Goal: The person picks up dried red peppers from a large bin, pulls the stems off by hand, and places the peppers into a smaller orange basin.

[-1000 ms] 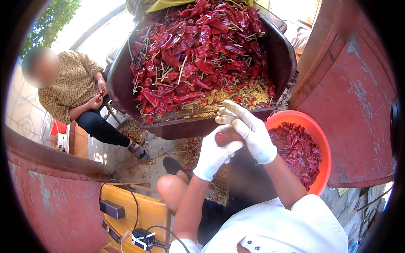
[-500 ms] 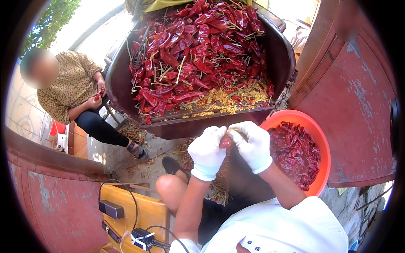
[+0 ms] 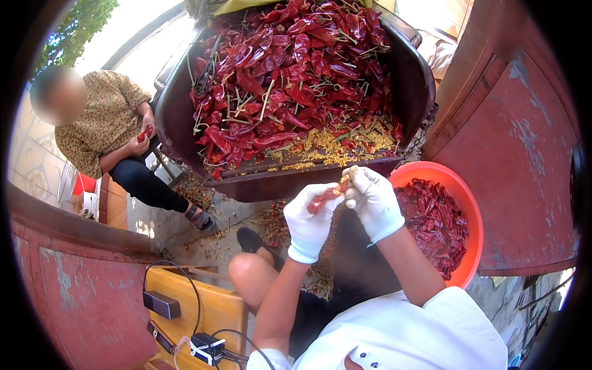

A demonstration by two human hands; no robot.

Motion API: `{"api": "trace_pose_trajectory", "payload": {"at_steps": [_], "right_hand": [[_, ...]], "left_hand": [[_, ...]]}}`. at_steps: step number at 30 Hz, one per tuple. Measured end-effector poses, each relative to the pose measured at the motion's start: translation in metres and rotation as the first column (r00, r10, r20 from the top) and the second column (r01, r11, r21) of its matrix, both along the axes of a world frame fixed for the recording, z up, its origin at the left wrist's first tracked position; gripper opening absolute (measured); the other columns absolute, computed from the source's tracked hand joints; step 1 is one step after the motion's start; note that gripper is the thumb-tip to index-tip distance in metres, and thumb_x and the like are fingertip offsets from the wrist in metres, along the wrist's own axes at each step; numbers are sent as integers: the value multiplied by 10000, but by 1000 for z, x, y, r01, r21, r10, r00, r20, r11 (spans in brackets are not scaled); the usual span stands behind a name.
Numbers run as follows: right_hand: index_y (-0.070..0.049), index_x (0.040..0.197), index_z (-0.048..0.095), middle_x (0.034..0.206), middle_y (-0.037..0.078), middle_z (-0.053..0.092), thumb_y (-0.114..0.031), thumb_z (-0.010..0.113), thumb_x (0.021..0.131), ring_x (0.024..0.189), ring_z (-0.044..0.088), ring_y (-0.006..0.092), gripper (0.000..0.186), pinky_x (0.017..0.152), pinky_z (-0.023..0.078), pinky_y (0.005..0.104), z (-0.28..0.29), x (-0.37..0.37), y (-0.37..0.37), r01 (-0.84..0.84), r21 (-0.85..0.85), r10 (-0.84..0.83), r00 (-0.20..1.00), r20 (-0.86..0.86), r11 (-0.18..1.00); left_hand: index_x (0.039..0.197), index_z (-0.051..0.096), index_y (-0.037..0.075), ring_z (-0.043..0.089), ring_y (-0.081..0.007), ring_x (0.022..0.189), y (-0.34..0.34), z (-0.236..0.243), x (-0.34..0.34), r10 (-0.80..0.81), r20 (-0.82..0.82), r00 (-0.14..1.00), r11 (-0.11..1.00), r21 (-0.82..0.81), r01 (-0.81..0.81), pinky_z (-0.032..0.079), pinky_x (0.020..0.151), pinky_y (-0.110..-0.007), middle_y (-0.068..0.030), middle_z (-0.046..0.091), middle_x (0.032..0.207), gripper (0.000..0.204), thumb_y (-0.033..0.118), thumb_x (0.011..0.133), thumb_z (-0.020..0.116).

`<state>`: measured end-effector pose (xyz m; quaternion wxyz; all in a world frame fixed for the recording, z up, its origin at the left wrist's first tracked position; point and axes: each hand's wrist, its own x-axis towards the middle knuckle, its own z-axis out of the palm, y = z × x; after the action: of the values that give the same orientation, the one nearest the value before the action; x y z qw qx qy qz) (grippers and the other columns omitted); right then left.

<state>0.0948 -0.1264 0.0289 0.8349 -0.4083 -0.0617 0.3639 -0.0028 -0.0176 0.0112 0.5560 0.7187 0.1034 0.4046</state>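
A dried red chili pepper (image 3: 321,202) lies across my gloved left hand (image 3: 306,227), pinched between thumb and fingers. At its upper end, pale yellow seeds show. There my gloved right hand (image 3: 376,206) has its thumb and fingers closed on the pepper's stem end, partly hidden by the fingertips. Both hands are above my lap, just in front of the near edge of a dark red cart bed (image 3: 246,190). A large heap of dried red chilies (image 3: 290,74) with loose stems fills the bed, and yellow seeds (image 3: 333,148) are scattered along its front.
To the right stands an orange basin (image 3: 473,228) of opened chilies. A wooden stool (image 3: 213,299) with cables and small black devices is at my left. Across on the left, a seated person (image 3: 108,123) handles a red chili. Red metal doors flank both sides.
My right hand has turned and lifted slightly with the pepper's end. More of the pepper and its yellow seeds now show between my hands, which have shifted a little apart.
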Motion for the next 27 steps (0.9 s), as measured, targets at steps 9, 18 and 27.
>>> {"api": "trace_pose_trajectory", "payload": {"at_steps": [9,18,27], "right_hand": [[-20,1026,679,839,22,675,-196,649,966,666,635,86,188,579,524,219,-19,37,-12,367,-140,-340,923,182,920],[-65,1103,710,1095,128,713,-115,658,871,984,704,244,243,891,530,319,-15,80,-24,627,-405,151,418,896,665],[-200,1117,689,924,85,683,-238,677,855,843,679,291,265,719,539,420,-14,160,27,879,-322,668,5,744,351]], "left_hand": [[984,658,-3,485,-46,496,2,19,-15,-395,73,916,646,-686,334,364,424,-193,-37,640,749,194,102,856,759],[1053,605,88,556,-105,724,27,7,-20,-329,265,907,577,-704,415,431,532,-199,-37,593,955,169,203,942,659],[917,614,57,639,-207,890,25,14,-8,-259,272,927,633,-677,376,514,595,-300,-136,666,1095,169,218,966,612]]}}
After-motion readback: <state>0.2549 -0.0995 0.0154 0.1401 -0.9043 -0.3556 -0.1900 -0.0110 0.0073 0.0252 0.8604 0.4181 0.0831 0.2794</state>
